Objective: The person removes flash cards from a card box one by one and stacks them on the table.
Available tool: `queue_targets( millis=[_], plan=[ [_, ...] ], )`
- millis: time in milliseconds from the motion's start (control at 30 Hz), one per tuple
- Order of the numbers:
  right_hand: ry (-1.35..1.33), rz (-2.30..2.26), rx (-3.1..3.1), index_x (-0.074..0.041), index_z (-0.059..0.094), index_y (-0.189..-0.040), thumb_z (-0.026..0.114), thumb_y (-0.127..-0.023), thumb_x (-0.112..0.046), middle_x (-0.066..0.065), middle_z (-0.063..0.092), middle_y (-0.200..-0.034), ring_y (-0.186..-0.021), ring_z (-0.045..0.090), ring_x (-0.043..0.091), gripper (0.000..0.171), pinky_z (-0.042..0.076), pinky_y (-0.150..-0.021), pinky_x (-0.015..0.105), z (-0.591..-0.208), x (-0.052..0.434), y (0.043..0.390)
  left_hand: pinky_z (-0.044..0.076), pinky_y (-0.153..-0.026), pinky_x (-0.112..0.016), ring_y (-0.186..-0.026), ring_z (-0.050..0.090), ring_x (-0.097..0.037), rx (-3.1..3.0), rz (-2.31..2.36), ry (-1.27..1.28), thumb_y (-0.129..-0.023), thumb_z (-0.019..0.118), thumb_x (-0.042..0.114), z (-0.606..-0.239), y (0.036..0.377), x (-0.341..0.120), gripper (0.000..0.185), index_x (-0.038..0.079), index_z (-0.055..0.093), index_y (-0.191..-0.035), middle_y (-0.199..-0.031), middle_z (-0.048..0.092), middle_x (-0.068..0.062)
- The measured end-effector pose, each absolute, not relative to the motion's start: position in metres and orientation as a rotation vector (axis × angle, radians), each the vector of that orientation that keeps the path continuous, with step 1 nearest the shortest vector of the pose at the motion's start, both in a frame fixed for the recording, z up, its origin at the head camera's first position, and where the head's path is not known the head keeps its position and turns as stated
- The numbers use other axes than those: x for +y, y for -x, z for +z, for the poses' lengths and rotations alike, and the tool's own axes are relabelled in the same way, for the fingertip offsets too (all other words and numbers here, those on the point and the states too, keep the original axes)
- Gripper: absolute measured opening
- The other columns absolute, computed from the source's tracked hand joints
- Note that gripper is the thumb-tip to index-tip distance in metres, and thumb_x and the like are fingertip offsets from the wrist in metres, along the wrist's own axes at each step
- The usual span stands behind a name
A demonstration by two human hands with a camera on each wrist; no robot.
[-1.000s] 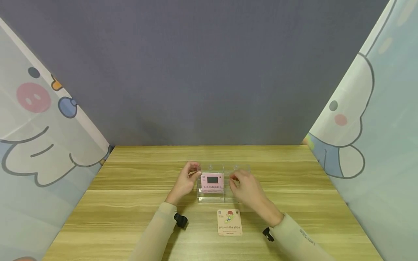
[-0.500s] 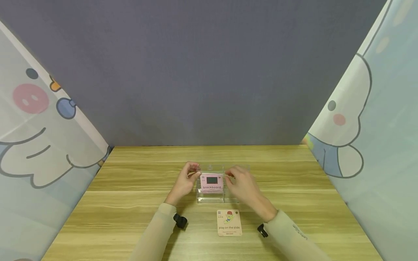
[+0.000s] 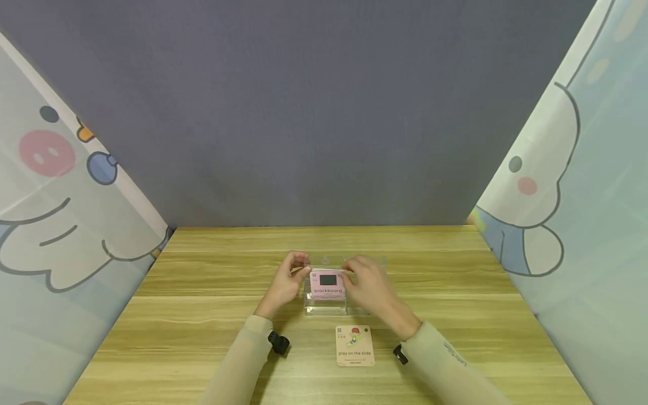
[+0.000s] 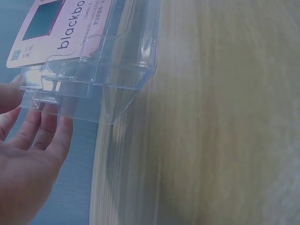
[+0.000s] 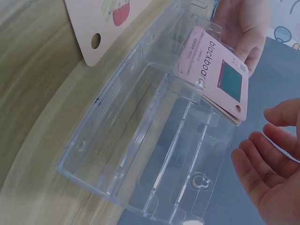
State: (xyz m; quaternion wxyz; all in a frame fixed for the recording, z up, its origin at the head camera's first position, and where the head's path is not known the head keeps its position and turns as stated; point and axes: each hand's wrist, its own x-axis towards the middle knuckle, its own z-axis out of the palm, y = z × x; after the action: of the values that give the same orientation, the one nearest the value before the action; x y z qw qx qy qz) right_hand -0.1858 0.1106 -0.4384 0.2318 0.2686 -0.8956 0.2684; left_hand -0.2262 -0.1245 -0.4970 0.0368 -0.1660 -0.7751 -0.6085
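A clear plastic card holder (image 3: pixel 325 305) stands mid-table with a pink "blackboard" card (image 3: pixel 328 283) upright in its left slot. My left hand (image 3: pixel 302 265) pinches the holder's left end, thumb in front and fingers behind; the left wrist view shows those fingers (image 4: pixel 42 136) flat against the clear wall (image 4: pixel 103 70). My right hand (image 3: pixel 351 274) hovers at the card's upper right corner. In the right wrist view its fingers (image 5: pixel 262 154) are spread and relaxed, holding nothing, a little apart from the pink card (image 5: pixel 220 75).
A cream "play on the slide" card (image 3: pixel 354 345) lies flat on the wooden table (image 3: pixel 202 315) just in front of the holder. Cartoon-printed curtains (image 3: pixel 61 214) hang at both sides, and a grey wall stands behind.
My right hand has moved left, from beside the holder's right part to the pink card's upper right corner. The left hand and the holder have stayed put.
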Motion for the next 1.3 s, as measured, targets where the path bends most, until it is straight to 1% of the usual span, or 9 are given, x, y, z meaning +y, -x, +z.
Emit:
queue_targets(
  millis=[167,233,367,567,667,833,1000,1300],
  plan=[
    [-0.757,0.687,-2.469,-0.005,0.073,-0.097,0.082,-0.083,-0.009,0.005,0.071,-0.095,-0.088,0.067,0.021,0.016,0.058,-0.080,0.035,-0.441,0.106,0.189,0.050,-0.100,-0.046,-0.114,0.056,-0.035,-2.366,-1.867,0.518,-0.099,0.059,-0.004,-0.500,0.228,-0.127,0.030,-0.003,0.050,-0.128,-0.122,0.057,-0.022],
    [-0.759,0.661,-2.482,-0.005,0.073,-0.098,0.082,-0.084,-0.010,0.005,0.071,-0.095,-0.089,0.066,0.020,0.017,0.058,-0.080,0.034,-0.442,0.104,0.189,0.051,-0.099,-0.047,-0.113,0.057,-0.035,-2.353,-1.870,0.522,-0.099,0.060,-0.005,-0.501,0.229,-0.127,0.030,-0.004,0.050,-0.127,-0.121,0.058,-0.022],
    [-0.768,0.636,-2.510,-0.005,0.074,-0.099,0.081,-0.085,-0.011,0.003,0.070,-0.096,-0.088,0.065,0.018,0.016,0.057,-0.076,0.030,-0.442,0.100,0.190,0.051,-0.099,-0.046,-0.113,0.057,-0.034,-2.359,-1.868,0.516,-0.099,0.060,-0.005,-0.501,0.229,-0.127,0.030,-0.005,0.050,-0.128,-0.121,0.058,-0.021],
    [-0.787,0.596,-2.538,-0.006,0.075,-0.099,0.081,-0.086,-0.011,0.002,0.069,-0.095,-0.084,0.061,0.015,0.016,0.055,-0.072,0.026,-0.445,0.097,0.191,0.050,-0.100,-0.044,-0.114,0.056,-0.032,-2.385,-1.865,0.512,-0.100,0.059,-0.004,-0.499,0.229,-0.128,0.032,-0.007,0.047,-0.130,-0.124,0.056,-0.026],
    [-0.795,0.572,-2.556,-0.006,0.075,-0.101,0.080,-0.086,-0.012,0.003,0.069,-0.098,-0.087,0.062,0.015,0.016,0.055,-0.075,0.028,-0.445,0.096,0.192,0.050,-0.101,-0.046,-0.114,0.056,-0.034,-2.391,-1.857,0.514,-0.100,0.059,-0.005,-0.498,0.228,-0.129,0.032,-0.007,0.048,-0.130,-0.124,0.056,-0.026],
    [-0.795,0.544,-2.580,-0.006,0.075,-0.104,0.079,-0.088,-0.011,0.003,0.069,-0.104,-0.094,0.062,0.018,0.017,0.056,-0.082,0.031,-0.447,0.095,0.192,0.050,-0.102,-0.045,-0.115,0.057,-0.034,-2.390,-1.864,0.514,-0.099,0.059,-0.004,-0.499,0.228,-0.129,0.033,-0.007,0.048,-0.130,-0.122,0.057,-0.022],
    [-0.792,0.526,-2.596,-0.004,0.074,-0.105,0.078,-0.089,-0.010,0.005,0.067,-0.105,-0.096,0.060,0.019,0.018,0.056,-0.083,0.030,-0.449,0.096,0.192,0.050,-0.102,-0.047,-0.116,0.056,-0.035,-2.387,-1.872,0.527,-0.100,0.059,-0.004,-0.498,0.228,-0.128,0.033,-0.007,0.048,-0.131,-0.122,0.057,-0.020],
    [-0.769,0.562,-2.598,-0.005,0.073,-0.103,0.080,-0.086,-0.005,0.005,0.067,-0.106,-0.099,0.059,0.019,0.018,0.055,-0.086,0.031,-0.452,0.095,0.192,0.046,-0.105,-0.052,-0.117,0.055,-0.033,-2.401,-1.916,0.472,-0.101,0.058,-0.002,-0.499,0.228,-0.127,0.032,-0.004,0.048,-0.131,-0.127,0.055,-0.026]
  ],
)
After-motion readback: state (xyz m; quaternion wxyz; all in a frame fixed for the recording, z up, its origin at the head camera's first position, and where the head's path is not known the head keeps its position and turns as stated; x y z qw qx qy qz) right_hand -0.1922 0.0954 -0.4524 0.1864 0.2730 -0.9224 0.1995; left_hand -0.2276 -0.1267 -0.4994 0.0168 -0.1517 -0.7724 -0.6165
